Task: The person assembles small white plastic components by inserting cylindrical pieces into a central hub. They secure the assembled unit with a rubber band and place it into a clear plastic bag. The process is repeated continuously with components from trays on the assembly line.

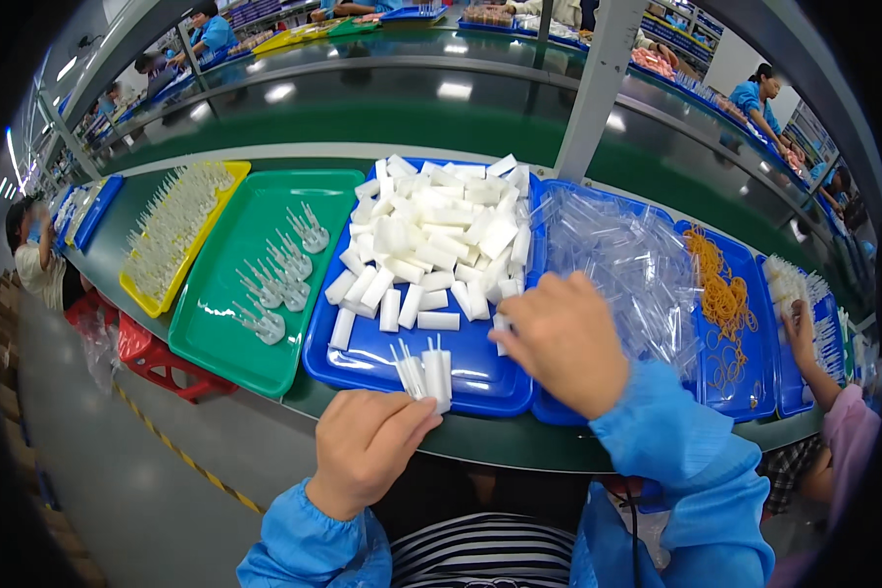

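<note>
My left hand (367, 446) is pinched around a bundle of slim white pronged pieces (409, 372), with thin tips pointing up. A white rectangular piece (439, 380) stands upright among them. The bundle is just off the front edge of a blue tray (363, 351). Over that tray's right side, my right hand (568, 338) has its fingers closed on a small white block-like piece (501, 333), partly hidden by the fingers. A heap of similar white pieces (441, 225) fills the far part of the tray.
Left stand a green tray (220, 284) with several clear pronged clusters (282, 274) and a yellow tray (157, 300) of white pronged pieces. Right are clear plastic sleeves (617, 255) and orange rubber bands (723, 289). A co-worker's hand (802, 338) reaches in at far right. A metal post (598, 88) rises behind.
</note>
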